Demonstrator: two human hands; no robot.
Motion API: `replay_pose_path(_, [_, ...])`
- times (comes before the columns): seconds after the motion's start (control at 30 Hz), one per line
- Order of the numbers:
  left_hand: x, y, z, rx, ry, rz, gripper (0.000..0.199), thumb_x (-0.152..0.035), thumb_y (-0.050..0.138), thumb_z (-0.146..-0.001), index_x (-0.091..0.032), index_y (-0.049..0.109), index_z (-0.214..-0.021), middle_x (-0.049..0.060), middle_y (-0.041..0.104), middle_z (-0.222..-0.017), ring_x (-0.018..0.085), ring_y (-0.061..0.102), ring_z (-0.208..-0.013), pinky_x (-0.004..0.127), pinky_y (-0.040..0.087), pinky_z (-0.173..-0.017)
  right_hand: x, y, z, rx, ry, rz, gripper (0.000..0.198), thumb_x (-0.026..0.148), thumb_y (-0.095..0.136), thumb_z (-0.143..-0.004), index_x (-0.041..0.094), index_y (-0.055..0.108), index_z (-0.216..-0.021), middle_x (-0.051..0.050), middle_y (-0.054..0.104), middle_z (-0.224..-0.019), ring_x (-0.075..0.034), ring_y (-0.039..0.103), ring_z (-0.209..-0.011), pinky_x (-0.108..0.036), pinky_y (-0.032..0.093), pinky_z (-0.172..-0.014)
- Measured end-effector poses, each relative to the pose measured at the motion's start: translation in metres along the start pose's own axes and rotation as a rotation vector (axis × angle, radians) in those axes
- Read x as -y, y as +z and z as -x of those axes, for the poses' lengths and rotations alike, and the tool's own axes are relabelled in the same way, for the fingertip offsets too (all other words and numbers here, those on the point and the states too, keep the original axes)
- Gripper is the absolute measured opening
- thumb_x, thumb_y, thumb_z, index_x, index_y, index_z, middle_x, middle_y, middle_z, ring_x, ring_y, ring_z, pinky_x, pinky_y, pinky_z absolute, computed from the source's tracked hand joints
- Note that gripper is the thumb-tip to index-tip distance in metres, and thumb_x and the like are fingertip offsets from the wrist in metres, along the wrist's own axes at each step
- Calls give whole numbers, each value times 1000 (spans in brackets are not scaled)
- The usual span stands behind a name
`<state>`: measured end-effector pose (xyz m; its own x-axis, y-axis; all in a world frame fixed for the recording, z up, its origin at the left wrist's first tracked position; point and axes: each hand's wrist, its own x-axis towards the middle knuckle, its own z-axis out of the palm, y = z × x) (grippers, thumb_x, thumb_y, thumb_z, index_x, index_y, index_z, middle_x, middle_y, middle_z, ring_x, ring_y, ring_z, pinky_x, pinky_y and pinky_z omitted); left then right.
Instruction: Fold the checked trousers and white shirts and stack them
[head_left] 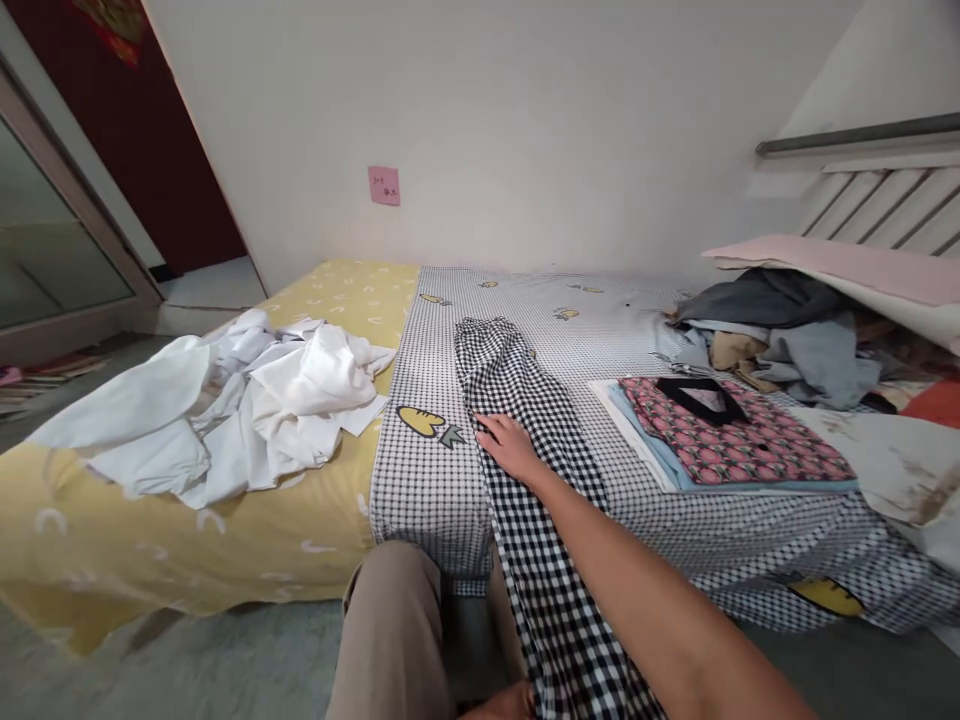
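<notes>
A long black-and-white checked garment (525, 430) lies lengthwise over the bed and runs down past its front edge toward me. My right hand (510, 445) rests flat on its left edge, fingers stretched out, pressing on the cloth without gripping it. At the bottom edge of the view, my left hand (499, 703) shows only in part, against the garment's lower left side; its fingers are hidden. To the right lies a neat stack of folded clothes, with a pink patterned shirt (742, 440) with a black collar on top.
Crumpled white clothes (285, 400) lie on the yellow sheet (315, 520) to the left. Grey and tan clothes (780, 320) are heaped at the right, near a pink pillow (840, 265). A pink note (384, 186) is stuck to the wall behind the bed.
</notes>
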<state>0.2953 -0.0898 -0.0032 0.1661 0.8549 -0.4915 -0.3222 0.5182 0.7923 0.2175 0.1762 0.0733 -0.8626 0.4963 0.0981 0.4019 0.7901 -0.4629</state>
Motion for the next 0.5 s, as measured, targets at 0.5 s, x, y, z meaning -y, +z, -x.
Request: replay_pose_path(0.5, [13, 1, 12, -115, -58, 160, 71, -46, 86, -55, -16, 69, -118, 12, 73, -121, 33, 65, -114, 53, 41, -112, 9, 23, 164, -39, -221, 125, 52, 35, 35, -104, 36, 36, -156, 2, 33, -165, -27, 23, -154, -60, 21, -124])
